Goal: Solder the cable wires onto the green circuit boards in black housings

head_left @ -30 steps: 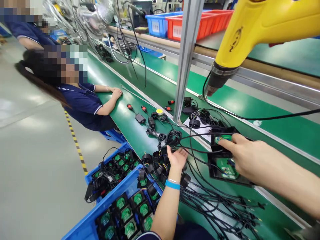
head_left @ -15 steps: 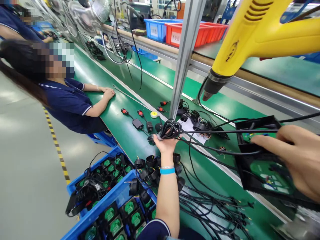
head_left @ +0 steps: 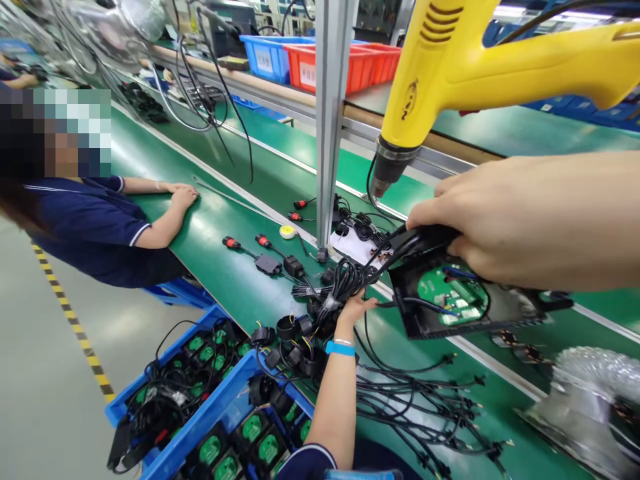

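Observation:
My left hand (head_left: 355, 308) is closed round a coiled bundle of black cable (head_left: 345, 279), low over the green bench. Its thumb points right; the other fingers are mostly hidden behind the cable. My right hand (head_left: 475, 223), back upward, is closed on a black housing (head_left: 407, 313) held above the bench. A green circuit board (head_left: 453, 293) with thin wires shows inside the housing. Black cables run from beneath my right fingers to the coil; whether those fingers also pinch the cables, I cannot tell. Black ring-shaped parts (head_left: 287, 327) lie beside my left wrist.
A yellow heat gun (head_left: 420, 80) hangs nozzle-down near my right hand, beside a metal post (head_left: 330, 133). Blue crates (head_left: 235, 383) of boards stand front left. Loose cables (head_left: 425, 413) spread across the bench (head_left: 220, 267). A person (head_left: 100, 213) sits at left, and a foil duct (head_left: 583, 380) stands right.
My right hand has moved left with the housing, bringing it close to the coil, and the cables between my hands now span a shorter distance. The view has shifted right.

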Motion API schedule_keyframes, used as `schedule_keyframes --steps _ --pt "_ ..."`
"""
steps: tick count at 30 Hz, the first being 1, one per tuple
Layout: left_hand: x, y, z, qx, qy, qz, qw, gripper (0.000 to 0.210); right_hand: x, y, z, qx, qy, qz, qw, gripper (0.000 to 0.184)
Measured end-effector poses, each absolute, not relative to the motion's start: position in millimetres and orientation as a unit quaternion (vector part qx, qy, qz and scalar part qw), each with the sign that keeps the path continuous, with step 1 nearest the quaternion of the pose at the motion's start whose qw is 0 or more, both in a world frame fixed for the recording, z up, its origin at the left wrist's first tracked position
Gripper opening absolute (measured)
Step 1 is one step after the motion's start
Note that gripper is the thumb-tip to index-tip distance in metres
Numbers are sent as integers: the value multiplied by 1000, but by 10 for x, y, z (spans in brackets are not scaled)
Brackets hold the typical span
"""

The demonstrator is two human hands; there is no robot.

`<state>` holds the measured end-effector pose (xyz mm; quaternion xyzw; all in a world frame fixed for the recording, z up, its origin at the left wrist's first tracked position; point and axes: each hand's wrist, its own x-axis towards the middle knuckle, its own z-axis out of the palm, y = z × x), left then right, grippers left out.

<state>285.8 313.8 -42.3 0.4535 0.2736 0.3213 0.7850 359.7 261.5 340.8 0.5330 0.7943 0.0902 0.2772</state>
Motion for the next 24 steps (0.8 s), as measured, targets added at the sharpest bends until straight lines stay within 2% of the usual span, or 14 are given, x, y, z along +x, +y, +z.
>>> schedule_keyframes --steps 2,4,6,9,10,12,16,18,24 --pt "2884 3137 -435 485 272 278 783 29 3491 2706 3449 502 779 58 371 57" --pt "2887 3116 -440 512 266 247 779 29 3472 2776 3476 525 750 43 399 64" --pt "2854 3082 -456 534 261 229 771 28 3528 2833 3486 589 708 34 389 60" --pt "2741 3042 -515 556 267 215 757 25 3688 2900 3468 686 631 34 361 35" --pt "2692 3038 -541 561 274 211 752 26 3754 2919 3452 702 619 35 351 31" --pt "2591 3046 -591 568 293 200 743 29 3910 2948 3406 711 629 20 314 35" --pt "2459 3101 -640 592 315 141 728 28 4239 2941 3259 695 690 -26 201 65" --pt "2469 3125 -629 607 330 115 713 24 4313 2890 3197 698 695 -23 169 69" --pt "2692 2974 -503 635 433 152 622 17 4050 2671 3206 655 715 -40 242 58"
